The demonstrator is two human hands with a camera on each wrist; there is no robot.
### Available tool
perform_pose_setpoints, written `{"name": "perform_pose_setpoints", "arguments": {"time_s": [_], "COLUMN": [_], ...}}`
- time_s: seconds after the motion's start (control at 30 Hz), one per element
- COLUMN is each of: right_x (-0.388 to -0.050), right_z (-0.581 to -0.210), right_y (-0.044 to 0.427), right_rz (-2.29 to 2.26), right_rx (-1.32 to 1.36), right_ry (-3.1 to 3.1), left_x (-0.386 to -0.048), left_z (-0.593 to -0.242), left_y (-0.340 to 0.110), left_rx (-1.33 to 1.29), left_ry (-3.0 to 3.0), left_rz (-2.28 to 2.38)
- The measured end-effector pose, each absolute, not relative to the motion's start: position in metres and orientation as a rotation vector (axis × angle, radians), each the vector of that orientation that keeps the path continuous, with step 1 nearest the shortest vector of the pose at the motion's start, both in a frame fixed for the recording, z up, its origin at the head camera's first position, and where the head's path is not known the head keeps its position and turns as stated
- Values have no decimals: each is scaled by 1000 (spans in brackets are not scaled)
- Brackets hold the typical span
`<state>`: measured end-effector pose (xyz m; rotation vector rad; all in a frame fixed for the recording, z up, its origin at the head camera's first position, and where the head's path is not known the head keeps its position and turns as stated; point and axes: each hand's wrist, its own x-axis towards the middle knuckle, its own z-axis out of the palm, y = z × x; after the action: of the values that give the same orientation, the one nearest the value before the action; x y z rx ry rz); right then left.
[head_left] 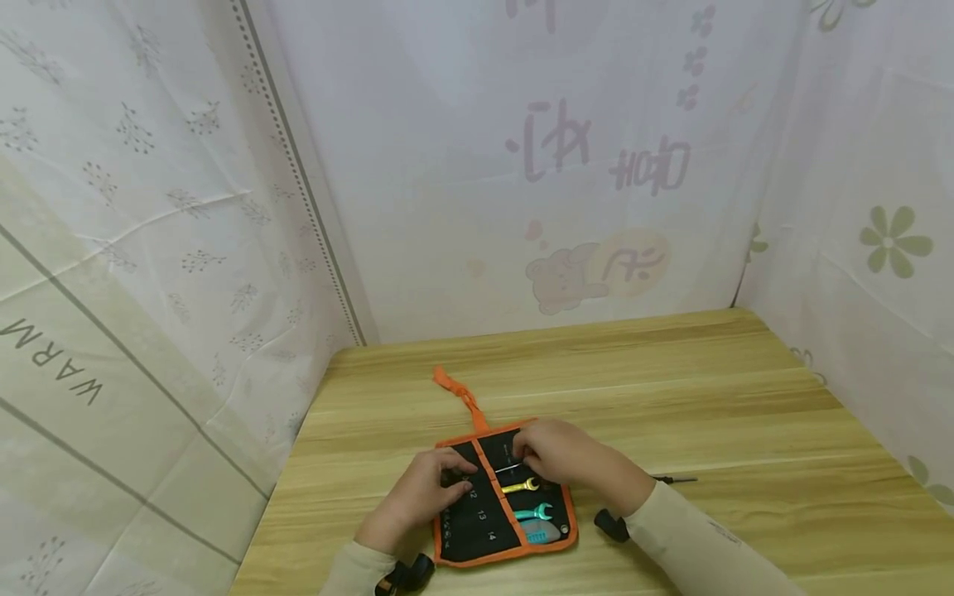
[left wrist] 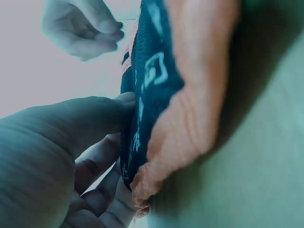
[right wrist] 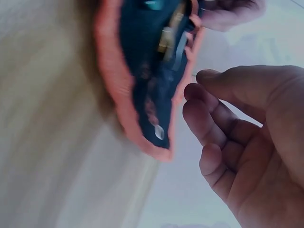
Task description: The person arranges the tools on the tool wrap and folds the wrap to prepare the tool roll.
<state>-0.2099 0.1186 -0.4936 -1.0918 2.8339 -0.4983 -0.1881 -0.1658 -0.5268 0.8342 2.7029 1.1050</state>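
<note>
A black tool pouch with orange edging point(head_left: 503, 434) lies unfolded on the table. From its pocket stick out a yellow wrench point(head_left: 521, 486), a teal wrench point(head_left: 535, 513) and a grey-and-teal handle point(head_left: 541, 531). My left hand point(head_left: 424, 490) rests on the numbered pocket side, thumb and forefinger apart; the thumb touches the fabric in the left wrist view. At the pouch's upper right, my right hand point(head_left: 562, 454) pinches the end of a thin silver shaft point(head_left: 510, 468), which runs towards the pocket edge. The shaft's far end is hidden.
An orange strap point(head_left: 460, 391) stretches from the pouch's back edge over the wooden table point(head_left: 633, 372). Beyond my right forearm lies a dark tool with a thin metal shaft point(head_left: 681, 480), partly hidden. Patterned cloth point(head_left: 447, 165) hangs around the table at the back and sides.
</note>
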Motion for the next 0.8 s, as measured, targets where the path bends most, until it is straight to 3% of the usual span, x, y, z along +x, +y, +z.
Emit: {"name": "perform_pose_setpoints", "arguments": {"time_s": [0.43,0.8], "right_x": [-199,-198], "right_z": [-480,-496], "right_y": [172,220], "right_rz": [-729,-797], "right_rx": [-1009,-883], "right_ry": [2855,2855], "left_x": [-188,-190], "left_z": [-528,-525], "left_y": [-163,-164], "left_rx": [862,878], "left_ry": [2691,2679], "left_rz": [1082,1065]}}
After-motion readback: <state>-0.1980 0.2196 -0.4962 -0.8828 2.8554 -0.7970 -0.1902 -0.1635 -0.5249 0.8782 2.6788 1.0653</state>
